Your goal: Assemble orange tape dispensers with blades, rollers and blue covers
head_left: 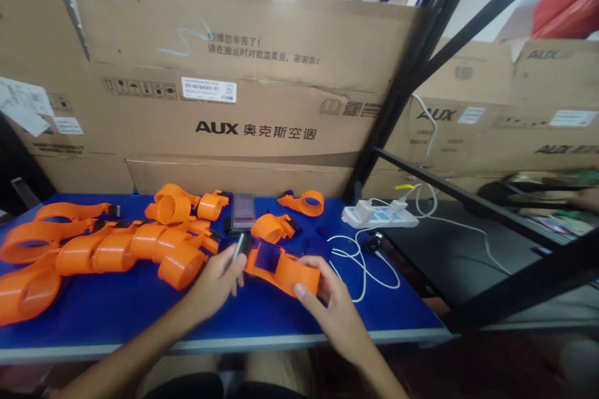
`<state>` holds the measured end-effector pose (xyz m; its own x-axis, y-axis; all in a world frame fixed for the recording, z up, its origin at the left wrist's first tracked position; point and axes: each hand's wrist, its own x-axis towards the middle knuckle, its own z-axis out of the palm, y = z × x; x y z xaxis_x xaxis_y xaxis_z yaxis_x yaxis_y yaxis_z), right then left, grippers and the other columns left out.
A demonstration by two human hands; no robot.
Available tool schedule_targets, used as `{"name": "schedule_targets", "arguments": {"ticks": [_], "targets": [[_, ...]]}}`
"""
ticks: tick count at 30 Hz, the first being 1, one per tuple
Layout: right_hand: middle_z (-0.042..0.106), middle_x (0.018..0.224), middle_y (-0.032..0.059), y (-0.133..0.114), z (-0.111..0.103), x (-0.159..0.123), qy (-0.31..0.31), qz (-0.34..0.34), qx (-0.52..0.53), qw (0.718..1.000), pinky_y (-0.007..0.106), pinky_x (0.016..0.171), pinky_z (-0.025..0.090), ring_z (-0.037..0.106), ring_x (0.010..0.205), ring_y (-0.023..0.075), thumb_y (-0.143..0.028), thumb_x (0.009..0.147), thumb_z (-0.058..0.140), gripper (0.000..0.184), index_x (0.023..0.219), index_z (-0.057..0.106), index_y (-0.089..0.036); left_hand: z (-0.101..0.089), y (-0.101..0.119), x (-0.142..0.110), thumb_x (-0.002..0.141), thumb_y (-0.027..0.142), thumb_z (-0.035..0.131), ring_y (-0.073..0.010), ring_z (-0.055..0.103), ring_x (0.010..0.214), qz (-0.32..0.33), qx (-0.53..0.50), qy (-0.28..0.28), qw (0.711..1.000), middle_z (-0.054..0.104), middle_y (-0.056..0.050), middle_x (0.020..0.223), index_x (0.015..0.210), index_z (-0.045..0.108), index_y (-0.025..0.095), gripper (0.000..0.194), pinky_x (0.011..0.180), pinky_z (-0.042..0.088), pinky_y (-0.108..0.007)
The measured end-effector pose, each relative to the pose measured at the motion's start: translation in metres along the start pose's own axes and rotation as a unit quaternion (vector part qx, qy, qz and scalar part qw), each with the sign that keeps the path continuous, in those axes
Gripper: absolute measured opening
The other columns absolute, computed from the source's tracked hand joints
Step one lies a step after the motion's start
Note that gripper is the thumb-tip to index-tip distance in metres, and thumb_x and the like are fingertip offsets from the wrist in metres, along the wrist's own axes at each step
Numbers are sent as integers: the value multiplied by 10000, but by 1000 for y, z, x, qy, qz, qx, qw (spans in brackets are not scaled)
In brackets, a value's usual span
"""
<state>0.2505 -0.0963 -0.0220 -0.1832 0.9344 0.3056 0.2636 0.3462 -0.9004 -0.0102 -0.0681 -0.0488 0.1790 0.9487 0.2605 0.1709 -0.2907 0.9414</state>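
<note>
An orange plastic band [299, 274] hangs level over the front of the table, between my two hands. My right hand [330, 299] grips its wide curved end, thumb on the near face and fingers behind. At the other end, a black piece with a silvery edge [241, 250] is pinched by my left hand [218, 280]; whether it is joined to the band cannot be made out. A dark blue area shows in the middle of the band. Just behind it lies another orange band [272, 227] with a dark tip.
Several similar orange bands [115, 252] lie in rows at the left of the blue table [262, 318]. A phone-like device [243, 211] rests at the back. To the right are a white power strip [379, 215] and loose white cables. Cardboard boxes [262, 93] stand behind.
</note>
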Motion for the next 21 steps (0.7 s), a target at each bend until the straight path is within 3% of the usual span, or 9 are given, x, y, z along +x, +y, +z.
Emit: {"name": "schedule_targets", "arguments": {"ticks": [2,4,6,12,16,21], "targets": [[669,907,37,6,-8,3,36,15,30,999,279,595,541,639,699,185,-525,937,632,384,1155,577,-214,-8,1,-5,969,483,598,-259,719,884,81,141,-12,987,763,-94,996,1154,712,222,340,791,588,-396],[567,729,-25,10,-19,8,74,33,38,996,257,492,456,525,553,152,-566,958,565,384,1114,568,-215,-12,1,-9,931,457,663,-340,629,1219,134,251,-25,958,708,-116,1306,1310,685,263,426,1046,496,-522],[509,663,-46,10,-27,13,99,50,1,994,256,478,411,476,520,147,-577,979,513,370,1051,570,-218,-11,-1,-12,923,462,675,-371,535,1360,151,315,-48,936,630,-123,1452,1435,608,279,548,1148,390,-590],[631,745,-11,-3,-25,22,89,39,-179,979,271,631,445,570,667,179,-599,964,519,380,884,551,-229,-6,-12,-26,962,398,625,-359,563,1353,179,372,-91,906,674,-107,1405,1450,599,282,502,1150,404,-579],[591,648,-26,-3,-9,25,47,43,-250,966,275,594,412,576,605,191,-631,973,467,418,806,502,-249,-18,-12,-38,969,231,568,-323,641,1251,205,401,-89,888,718,-85,1328,1361,666,298,410,1076,492,-520],[673,693,16,-4,12,27,28,31,-320,946,294,598,388,663,648,259,-604,993,442,377,839,505,-265,-35,-10,-48,924,89,526,-315,693,1101,204,485,-93,845,716,-128,1269,1239,720,239,399,973,551,-505]]}}
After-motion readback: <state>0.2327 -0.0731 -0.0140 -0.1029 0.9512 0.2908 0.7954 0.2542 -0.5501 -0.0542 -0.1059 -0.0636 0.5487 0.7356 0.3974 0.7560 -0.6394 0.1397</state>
